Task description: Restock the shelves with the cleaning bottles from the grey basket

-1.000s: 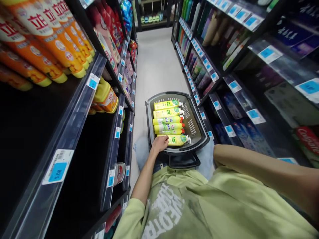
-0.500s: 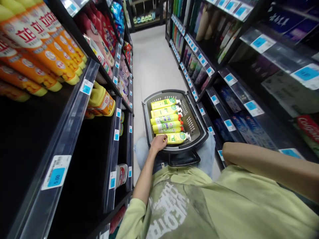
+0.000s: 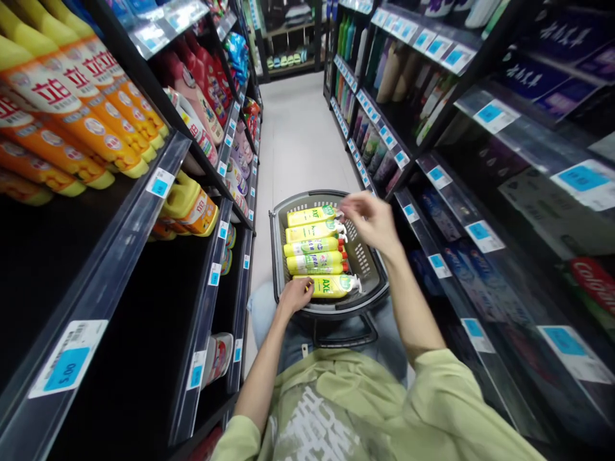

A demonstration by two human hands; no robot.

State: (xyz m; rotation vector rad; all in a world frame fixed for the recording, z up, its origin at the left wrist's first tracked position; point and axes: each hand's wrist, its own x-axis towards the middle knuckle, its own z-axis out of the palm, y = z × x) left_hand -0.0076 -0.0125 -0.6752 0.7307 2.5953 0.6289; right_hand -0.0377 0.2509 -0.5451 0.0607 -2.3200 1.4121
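Resting at the near side of the gray basket [image 3: 331, 312], our left hand [image 3: 294, 297] lays its bent fingers on the base end of the nearest AXE pump bottle [image 3: 329, 287]; whether it grips the bottle, we cannot tell. Our right hand [image 3: 369, 221], blurred, is raised at the far right part of the basket, its fingers partly bent beside the white pump of the farthest AXE pump bottle [image 3: 303, 218]; we cannot tell whether they touch or close on it. Within the basket we see five yellow bottles lying on their sides in a row, their tops toward the right: the farthest bottle, the middle AXE pump bottle [image 3: 302, 233], the upper red-capped bottle [image 3: 314, 246], the lower red-capped bottle [image 3: 318, 262] and the nearest bottle. The black handle [image 3: 369, 337] projects on our side of the basket, above our blue jeans [image 3: 262, 314] and in front of our green shirt [image 3: 346, 371]. To the left, we observe orange bottles [image 3: 91, 131] standing on a shelf, with a yellow jug [image 3: 195, 205] on a lower one. To the right, the shelves hold assorted bottles and boxes, including a red Colgate box [image 3: 593, 282]. Between the two rows of shelves runs the pale floor [image 3: 302, 128].
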